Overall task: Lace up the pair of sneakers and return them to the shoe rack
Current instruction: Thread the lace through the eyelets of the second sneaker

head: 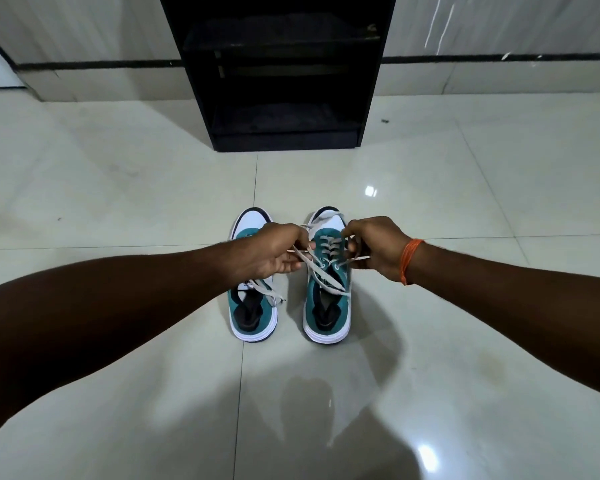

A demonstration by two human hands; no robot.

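Black shoe rack [284, 98]: stands against the wall on the tiled floor [118, 188]; its shelves look dark and nothing can be made out on them.
Teal-and-white sneakers: side by side on the floor in front of the rack, toes toward it, heels toward the person.
Right sneaker [327, 296]: grey lace [321, 268] threaded through most eyelets, ends crossing above the tongue.
Left sneaker [253, 306]: partly under the left hand, a loose lace end trailing over its side.
Left hand [274, 252]: arm outstretched, fingers curled, pinching one lace end.
Right hand [374, 245]: fingers pinching the other end, pulled outward; orange thread band [409, 261] on the wrist.
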